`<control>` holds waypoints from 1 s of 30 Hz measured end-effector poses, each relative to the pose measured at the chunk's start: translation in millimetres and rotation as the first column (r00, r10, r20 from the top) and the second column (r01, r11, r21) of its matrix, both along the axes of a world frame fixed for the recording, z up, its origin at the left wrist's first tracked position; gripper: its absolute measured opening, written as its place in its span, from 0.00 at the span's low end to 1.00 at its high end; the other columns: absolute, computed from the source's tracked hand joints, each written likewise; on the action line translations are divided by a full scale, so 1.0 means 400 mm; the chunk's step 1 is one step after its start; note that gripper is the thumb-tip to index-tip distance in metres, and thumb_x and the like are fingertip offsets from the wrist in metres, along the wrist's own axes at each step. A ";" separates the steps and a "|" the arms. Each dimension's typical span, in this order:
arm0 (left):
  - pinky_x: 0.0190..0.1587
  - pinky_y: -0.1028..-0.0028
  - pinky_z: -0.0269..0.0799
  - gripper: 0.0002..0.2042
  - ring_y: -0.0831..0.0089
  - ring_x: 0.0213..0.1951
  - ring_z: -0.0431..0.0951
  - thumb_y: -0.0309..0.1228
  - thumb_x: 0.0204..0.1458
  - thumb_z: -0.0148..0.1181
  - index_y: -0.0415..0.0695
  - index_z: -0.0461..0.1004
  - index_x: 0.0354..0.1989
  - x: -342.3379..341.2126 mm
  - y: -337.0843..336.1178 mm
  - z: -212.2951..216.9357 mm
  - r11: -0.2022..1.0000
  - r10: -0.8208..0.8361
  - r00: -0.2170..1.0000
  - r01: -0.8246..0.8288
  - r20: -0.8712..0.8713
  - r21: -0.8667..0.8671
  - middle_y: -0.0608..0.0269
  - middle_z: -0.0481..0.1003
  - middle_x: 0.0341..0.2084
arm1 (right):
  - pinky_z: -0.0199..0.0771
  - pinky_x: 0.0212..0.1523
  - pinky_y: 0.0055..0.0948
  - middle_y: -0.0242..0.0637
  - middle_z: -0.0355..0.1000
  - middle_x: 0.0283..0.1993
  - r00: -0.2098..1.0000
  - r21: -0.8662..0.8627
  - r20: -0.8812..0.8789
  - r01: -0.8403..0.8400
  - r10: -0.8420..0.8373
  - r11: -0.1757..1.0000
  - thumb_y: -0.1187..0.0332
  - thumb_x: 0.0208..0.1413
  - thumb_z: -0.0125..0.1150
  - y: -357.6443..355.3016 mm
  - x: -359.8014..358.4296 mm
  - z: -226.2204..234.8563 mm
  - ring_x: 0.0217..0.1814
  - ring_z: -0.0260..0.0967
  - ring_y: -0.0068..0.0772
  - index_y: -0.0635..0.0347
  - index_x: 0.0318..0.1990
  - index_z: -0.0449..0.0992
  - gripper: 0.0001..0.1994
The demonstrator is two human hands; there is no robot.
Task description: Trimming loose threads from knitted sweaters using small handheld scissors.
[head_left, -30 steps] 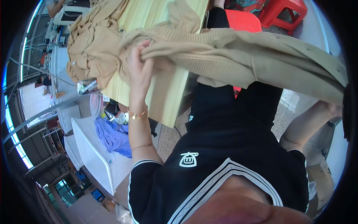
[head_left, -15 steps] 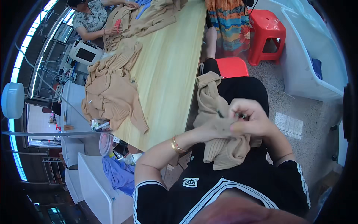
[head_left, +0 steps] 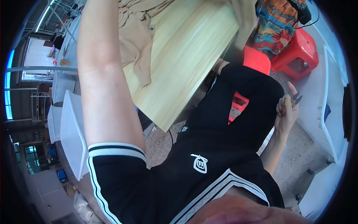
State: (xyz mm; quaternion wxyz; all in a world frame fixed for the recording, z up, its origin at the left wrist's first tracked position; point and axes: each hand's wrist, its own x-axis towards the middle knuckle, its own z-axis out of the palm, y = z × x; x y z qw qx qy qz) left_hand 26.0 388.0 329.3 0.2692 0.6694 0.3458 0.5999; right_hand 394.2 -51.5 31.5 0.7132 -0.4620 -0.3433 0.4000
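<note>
My left forearm (head_left: 100,56) reaches up past the top edge, so my left hand is out of sight. Beside my knee on the right, my right hand (head_left: 286,110) is closed round small thread snips (head_left: 297,98), their dark pointed blades sticking out past the fingers. A tan knit sweater (head_left: 136,44) lies on the wooden table (head_left: 179,56) near my left arm. Another stretch of tan knit cloth (head_left: 244,16), smeared by motion, hangs by the table's far right corner; what holds it is hidden.
Beyond my knees are a red stool (head_left: 298,52) and a person's orange and blue patterned clothing (head_left: 276,26). A large white plastic bin (head_left: 324,97) stands at the right, with another white bin (head_left: 72,130) at the left. A table corner juts toward my lap.
The tan knit piece has left my lap. My left arm has swung from it up and forward past the top edge; my right hand has moved right with the snips. The view has shifted.
</note>
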 end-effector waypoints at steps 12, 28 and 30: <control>0.63 0.58 0.70 0.39 0.46 0.60 0.75 0.52 0.43 0.70 0.37 0.73 0.60 -0.444 -0.149 -0.743 0.555 0.494 0.200 -0.822 -0.846 0.130 0.38 0.77 0.54 | 0.43 0.20 0.13 0.19 0.57 0.27 0.999 -0.115 0.044 0.000 0.005 0.993 0.70 0.66 0.58 0.006 0.055 -0.075 0.21 0.48 0.07 0.71 0.65 0.67 0.22; 0.36 0.79 0.70 0.07 0.78 0.31 0.74 0.17 0.48 0.59 0.42 0.76 0.33 0.000 -0.558 -0.442 0.960 -0.257 0.961 0.243 -0.097 -0.135 0.70 0.75 0.28 | 0.43 0.21 0.13 0.20 0.57 0.26 0.997 -0.151 0.080 0.019 -0.007 0.988 0.68 0.69 0.56 0.011 0.051 -0.066 0.21 0.48 0.08 0.71 0.64 0.69 0.20; 0.36 0.79 0.70 0.06 0.79 0.31 0.74 0.17 0.49 0.55 0.42 0.73 0.32 0.046 -0.628 -0.502 0.893 -0.449 0.757 0.395 -0.474 -0.216 0.70 0.73 0.28 | 0.43 0.21 0.13 0.20 0.56 0.25 0.997 -0.141 0.071 0.045 -0.035 0.989 0.68 0.69 0.55 0.016 0.046 -0.062 0.21 0.47 0.07 0.71 0.63 0.69 0.20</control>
